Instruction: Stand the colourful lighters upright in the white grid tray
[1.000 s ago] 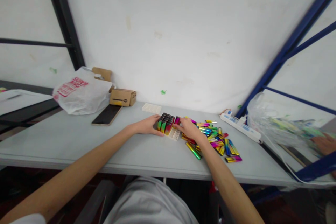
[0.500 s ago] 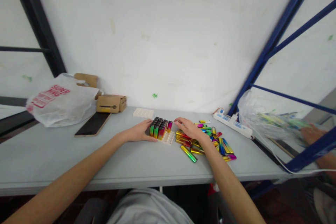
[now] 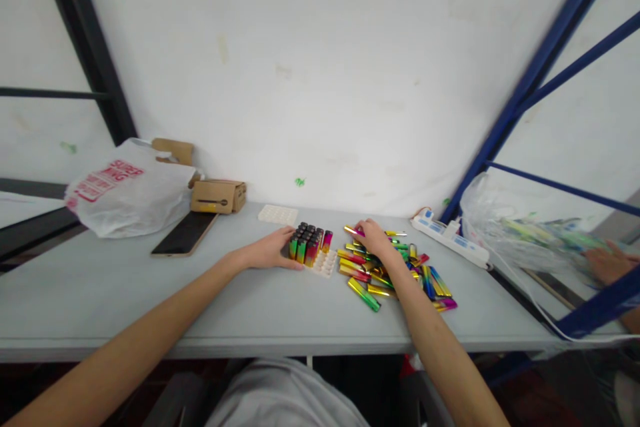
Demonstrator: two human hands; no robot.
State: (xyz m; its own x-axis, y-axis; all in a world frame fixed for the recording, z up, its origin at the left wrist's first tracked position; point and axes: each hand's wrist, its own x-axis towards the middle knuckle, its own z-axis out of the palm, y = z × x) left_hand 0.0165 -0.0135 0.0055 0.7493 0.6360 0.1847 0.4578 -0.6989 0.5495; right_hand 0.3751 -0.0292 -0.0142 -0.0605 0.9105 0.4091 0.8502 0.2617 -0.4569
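Observation:
My left hand point(image 3: 270, 250) curves round the left side of a block of upright lighters point(image 3: 305, 243), thumb along the front and fingers at the back. These metallic, rainbow-coloured lighters with dark tops stand in a white holed tray point(image 3: 326, 263), whose right part shows bare holes. One purple-and-gold lighter point(image 3: 327, 241) stands at the block's right edge. Over the loose heap, my right hand point(image 3: 374, 239) pinches a gold-and-purple lighter point(image 3: 352, 231) that points left. Below it spreads the heap of shiny lighters point(image 3: 355, 273), with a green-and-gold lighter point(image 3: 365, 295) at its front.
A second white tray point(image 3: 278, 215) lies near the wall. To the left are a phone point(image 3: 184, 235), a cardboard box point(image 3: 219, 196) and a white plastic bag point(image 3: 133, 190). A power strip point(image 3: 450, 238) lies at right by a blue frame point(image 3: 500, 127). Another person's hand point(image 3: 607, 261) shows beyond it.
My right hand has moved from beside the tray to the right, over the heap, and now has a lighter in its fingers. My left hand stays at the block. The view has shifted slightly.

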